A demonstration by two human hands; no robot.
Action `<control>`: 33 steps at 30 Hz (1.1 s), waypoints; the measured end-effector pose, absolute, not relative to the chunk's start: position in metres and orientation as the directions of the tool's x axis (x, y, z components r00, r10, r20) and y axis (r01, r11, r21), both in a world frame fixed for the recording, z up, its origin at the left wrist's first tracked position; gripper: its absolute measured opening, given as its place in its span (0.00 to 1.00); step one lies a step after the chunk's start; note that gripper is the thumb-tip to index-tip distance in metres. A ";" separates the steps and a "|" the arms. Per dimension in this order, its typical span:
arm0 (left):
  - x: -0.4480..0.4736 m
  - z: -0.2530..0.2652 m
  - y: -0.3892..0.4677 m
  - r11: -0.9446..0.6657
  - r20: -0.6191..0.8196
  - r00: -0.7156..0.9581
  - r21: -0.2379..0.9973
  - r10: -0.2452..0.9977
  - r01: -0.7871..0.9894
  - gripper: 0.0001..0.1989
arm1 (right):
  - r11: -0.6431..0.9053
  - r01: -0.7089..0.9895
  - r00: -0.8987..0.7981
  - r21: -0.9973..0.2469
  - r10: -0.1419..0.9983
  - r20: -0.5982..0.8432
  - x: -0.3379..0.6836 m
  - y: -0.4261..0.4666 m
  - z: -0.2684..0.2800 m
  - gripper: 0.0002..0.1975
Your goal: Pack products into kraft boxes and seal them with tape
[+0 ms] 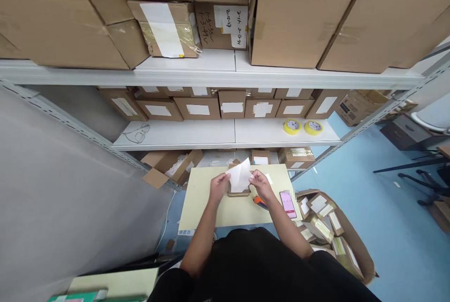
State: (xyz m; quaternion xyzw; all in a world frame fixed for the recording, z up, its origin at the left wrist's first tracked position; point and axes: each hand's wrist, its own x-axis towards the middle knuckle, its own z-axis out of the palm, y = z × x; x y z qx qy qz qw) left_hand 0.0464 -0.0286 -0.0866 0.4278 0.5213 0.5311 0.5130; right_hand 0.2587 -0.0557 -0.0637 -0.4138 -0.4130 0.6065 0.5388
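Observation:
Between my two hands I hold a white sheet of paper (240, 177), creased and raised above the table. My left hand (219, 185) pinches its left edge; my right hand (260, 184) pinches its right edge. Below and partly behind the sheet is a small open cardboard box (239, 194), its inside mostly hidden by the paper. An orange and dark-blue tool, perhaps a box cutter (260, 202), lies on the pale yellow table (204, 208) just below my right hand. To the right of it rests a phone (288, 205) with a pink screen.
A large carton (362, 264) full of small taped boxes stands right of the table. Ahead is a shelf rack (183, 134) with rows of cardboard boxes, two yellow tape rolls (291, 126) and thin wire (139, 133). An open box (172, 165) stands behind the table's left corner.

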 end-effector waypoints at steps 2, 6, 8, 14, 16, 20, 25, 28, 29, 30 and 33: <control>0.006 -0.090 -0.009 0.056 -0.101 -0.286 0.985 0.953 -0.162 0.24 | -0.069 -0.365 0.014 -0.928 0.997 -0.079 0.250 -0.053 -0.063 0.20; -0.057 -0.094 0.014 -0.009 -0.125 -0.595 0.976 0.794 -0.217 0.25 | -0.038 -0.393 0.207 -0.919 0.970 -0.129 0.217 -0.040 -0.079 0.21; -0.075 -0.096 0.012 -0.033 -0.088 -0.633 0.984 0.769 -0.177 0.24 | -0.054 -0.400 0.269 -0.915 0.948 -0.173 0.189 -0.029 -0.094 0.20; -0.132 -0.109 -0.024 -0.047 -0.054 -0.678 0.990 0.733 -0.129 0.20 | -0.292 -0.348 0.102 -0.891 0.933 -0.345 0.081 0.011 -0.138 0.20; -0.163 -0.115 -0.038 -0.033 -0.073 -0.736 0.991 0.673 -0.128 0.21 | -0.402 -0.312 0.028 -0.861 0.902 -0.431 0.038 0.027 -0.148 0.19; -0.221 -0.119 -0.068 -0.002 -0.059 -0.821 0.997 0.567 -0.074 0.21 | -0.553 -0.230 -0.046 -0.800 0.828 -0.559 -0.057 0.062 -0.158 0.18; -0.254 -0.117 -0.098 0.005 -0.032 -0.827 0.999 0.561 -0.036 0.20 | -0.584 -0.139 -0.056 -0.799 0.811 -0.583 -0.146 0.100 -0.156 0.17; -0.261 -0.121 -0.111 0.035 0.005 -0.804 0.999 0.594 0.032 0.20 | -0.569 -0.117 -0.001 -0.814 0.820 -0.573 -0.165 0.107 -0.152 0.14; -0.263 -0.123 -0.114 0.050 0.020 -0.794 0.997 0.607 0.064 0.20 | -0.562 -0.117 0.013 -0.819 0.823 -0.567 -0.165 0.105 -0.151 0.14; -0.264 -0.125 -0.116 0.064 0.035 -0.783 0.993 0.621 0.095 0.21 | -0.557 -0.118 0.022 -0.822 0.826 -0.563 -0.163 0.100 -0.150 0.15; -0.263 -0.131 -0.114 0.073 0.070 -0.737 0.984 0.672 0.160 0.20 | -0.539 -0.148 -0.057 -0.829 0.842 -0.537 -0.144 0.072 -0.150 0.18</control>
